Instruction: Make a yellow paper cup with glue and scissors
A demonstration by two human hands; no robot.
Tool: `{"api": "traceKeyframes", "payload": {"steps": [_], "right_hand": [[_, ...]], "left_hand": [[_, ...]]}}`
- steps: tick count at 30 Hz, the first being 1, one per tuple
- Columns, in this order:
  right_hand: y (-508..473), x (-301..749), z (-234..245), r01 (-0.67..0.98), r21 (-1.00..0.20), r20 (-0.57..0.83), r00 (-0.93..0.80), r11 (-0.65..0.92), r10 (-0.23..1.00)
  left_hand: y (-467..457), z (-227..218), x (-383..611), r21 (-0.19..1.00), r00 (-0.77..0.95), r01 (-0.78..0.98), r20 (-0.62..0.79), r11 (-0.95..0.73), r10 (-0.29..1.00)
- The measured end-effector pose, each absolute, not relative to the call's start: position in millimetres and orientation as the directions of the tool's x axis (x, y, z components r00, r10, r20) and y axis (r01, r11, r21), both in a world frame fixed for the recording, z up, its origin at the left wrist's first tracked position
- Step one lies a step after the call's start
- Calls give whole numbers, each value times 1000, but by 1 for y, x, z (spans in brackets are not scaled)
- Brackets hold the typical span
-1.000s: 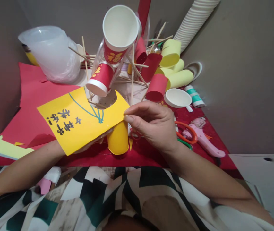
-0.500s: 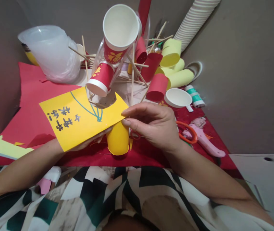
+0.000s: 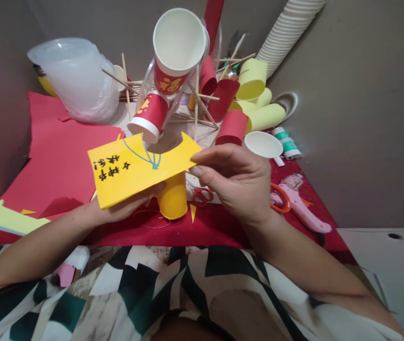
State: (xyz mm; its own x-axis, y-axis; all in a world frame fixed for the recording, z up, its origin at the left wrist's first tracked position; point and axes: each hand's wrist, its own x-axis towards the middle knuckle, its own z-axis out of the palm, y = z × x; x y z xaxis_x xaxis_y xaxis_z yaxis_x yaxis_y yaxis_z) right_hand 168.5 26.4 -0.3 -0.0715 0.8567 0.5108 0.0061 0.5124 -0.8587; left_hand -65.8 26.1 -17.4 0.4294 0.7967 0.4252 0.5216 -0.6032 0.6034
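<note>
A yellow paper card [image 3: 140, 177] with black handwriting, blue-green lines and a notch cut from its far edge is tilted in front of me. My right hand [image 3: 242, 180] pinches its right corner between thumb and fingers. Beneath the card, my left hand [image 3: 126, 208] grips a yellow paper tube [image 3: 172, 201]; the card hides most of its fingers. Red-handled scissors [image 3: 202, 195] lie just right of the tube. A small yellow paper scrap [image 3: 193, 213] is on the red tablecloth [image 3: 209, 229].
Red-and-gold paper cups [image 3: 150, 113] and wooden sticks [image 3: 197, 106] stand ahead. Red paper [image 3: 56, 156] and a plastic bag [image 3: 77, 85] are left. Rightward are red tubes [image 3: 231, 127], pale yellow tubes [image 3: 266, 116], a white cup [image 3: 263, 144] and a pink glue gun [image 3: 304, 208].
The yellow card has moved right and tilted flatter, with my right hand shifting slightly right. The yellow tube has risen a little, and more of the red-handled scissors shows.
</note>
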Motion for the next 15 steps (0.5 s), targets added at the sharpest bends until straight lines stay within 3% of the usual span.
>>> {"api": "traceKeyframes", "payload": {"steps": [3,8,15], "right_hand": [[28,169,-3,15,-817,576,48,576,816],[29,168,-8,57,-764,645,125,643,754],[31,169,-10,18,-741,663,182,671,727]], "left_hand": [[22,-12,-60,558,458,503,477,-661,751],[23,-15,-54,278,546,550,593,-788,591],[22,-16,-58,230,563,506,643,-832,520]]}}
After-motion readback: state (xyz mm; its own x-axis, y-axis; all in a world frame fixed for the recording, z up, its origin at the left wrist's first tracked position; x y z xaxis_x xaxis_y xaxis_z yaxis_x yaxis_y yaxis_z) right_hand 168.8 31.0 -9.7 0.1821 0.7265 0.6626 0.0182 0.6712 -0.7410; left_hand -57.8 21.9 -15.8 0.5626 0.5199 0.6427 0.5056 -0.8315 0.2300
